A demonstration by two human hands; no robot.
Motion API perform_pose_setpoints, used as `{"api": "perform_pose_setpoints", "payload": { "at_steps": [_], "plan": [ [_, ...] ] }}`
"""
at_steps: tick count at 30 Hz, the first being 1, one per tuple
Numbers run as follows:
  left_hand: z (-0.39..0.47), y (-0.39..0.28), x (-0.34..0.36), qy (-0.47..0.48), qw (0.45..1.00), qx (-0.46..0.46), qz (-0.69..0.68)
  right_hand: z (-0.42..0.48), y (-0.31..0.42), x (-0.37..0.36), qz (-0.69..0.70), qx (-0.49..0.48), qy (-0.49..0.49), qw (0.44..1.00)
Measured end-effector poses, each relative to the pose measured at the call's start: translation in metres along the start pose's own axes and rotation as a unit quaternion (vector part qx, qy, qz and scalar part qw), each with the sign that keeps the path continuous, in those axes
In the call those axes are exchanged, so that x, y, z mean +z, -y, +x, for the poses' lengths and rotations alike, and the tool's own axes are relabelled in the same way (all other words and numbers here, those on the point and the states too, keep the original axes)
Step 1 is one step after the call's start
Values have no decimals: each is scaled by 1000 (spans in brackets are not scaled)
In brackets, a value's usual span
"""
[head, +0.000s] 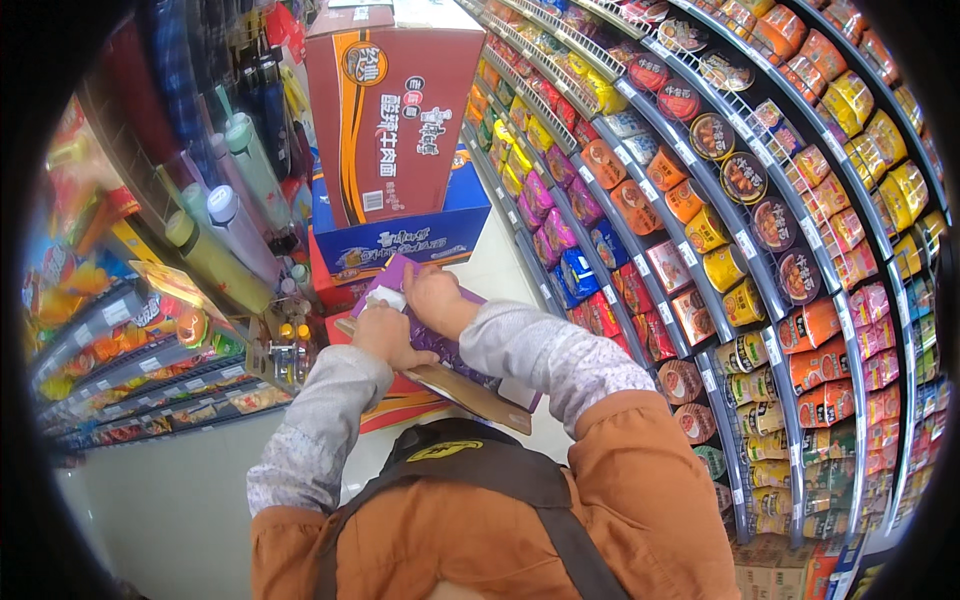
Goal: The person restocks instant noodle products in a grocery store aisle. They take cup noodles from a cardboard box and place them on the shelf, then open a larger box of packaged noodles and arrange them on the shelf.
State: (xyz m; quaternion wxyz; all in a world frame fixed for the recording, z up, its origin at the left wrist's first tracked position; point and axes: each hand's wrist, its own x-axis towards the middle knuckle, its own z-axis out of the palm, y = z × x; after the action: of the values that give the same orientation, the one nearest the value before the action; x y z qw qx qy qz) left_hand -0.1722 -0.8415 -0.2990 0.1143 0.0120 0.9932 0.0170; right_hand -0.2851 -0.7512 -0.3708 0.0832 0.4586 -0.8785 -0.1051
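Note:
A purple printed cardboard carton, with a brown cardboard flap turned out on the near side, lies in front of my body. My left hand grips its left edge, where a piece of white material shows beside the fingers. On the carton's upper part rests my right hand, its fingers bent over the purple board. Just beyond stand a blue carton and, on top of it, a tall dark red noodle carton. Red cartons show below the purple one. What the purple carton holds is hidden.
Shelves of packet, cup and bowl noodles curve along the right side. On the left are hanging tumblers and bottles, with snack shelves beneath. Brown cartons stand at the lower right. Pale tiled floor shows at the lower left.

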Motion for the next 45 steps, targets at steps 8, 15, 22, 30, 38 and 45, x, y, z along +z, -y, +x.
{"api": "perform_pose_setpoints", "payload": {
  "at_steps": [8,15,22,30,38,45],
  "plan": [
    [0,3,27,-46,999,0,21,-14,-21,-29,182,12,127,975],
    [-10,-2,32,-45,998,-35,12,-117,-38,-52,69,120,162,977],
    [-7,-1,33,-41,999,-24,24,-130,-48,-10,-23,75,67,995],
    [-10,-5,22,-66,997,8,-25,-115,-85,-31,155,28,153,976],
    [-23,-117,41,-69,912,372,-158,-112,-86,-40,152,31,167,974],
    [-28,-118,32,126,918,345,-148,-96,-137,-30,366,29,278,888]
  ]
}}
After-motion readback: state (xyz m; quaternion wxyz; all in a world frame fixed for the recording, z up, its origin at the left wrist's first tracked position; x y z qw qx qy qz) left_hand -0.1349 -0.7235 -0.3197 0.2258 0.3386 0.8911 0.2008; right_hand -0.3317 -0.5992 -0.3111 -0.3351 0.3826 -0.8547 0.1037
